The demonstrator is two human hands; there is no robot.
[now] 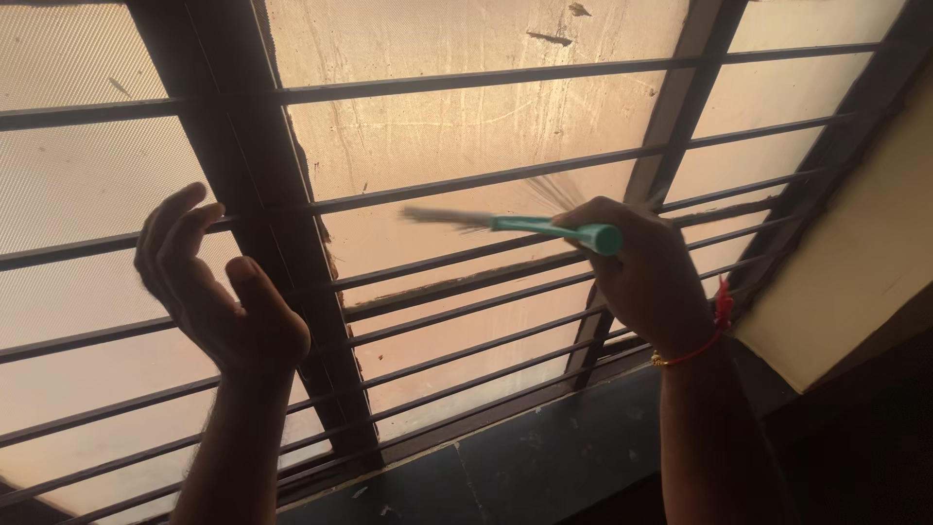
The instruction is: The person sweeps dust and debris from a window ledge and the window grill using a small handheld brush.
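— While both arms rise toward the dusty frosted window with dark horizontal metal bars (466,185), how do the hands sit?
— Left hand (219,292) is raised, fingers loosely spread, tips touching a bar. Right hand (646,272) is fisted around a slim turquoise plastic brush (544,228), blurred bristles pointing left against the bars.

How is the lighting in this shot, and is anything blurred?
Head view: strongly backlit by the frosted window pane, so the left hand, right hand and window bars are dark, almost silhouettes; the green-handled brush is smeared by motion at its bristle end; the sill lies in deep shadow.
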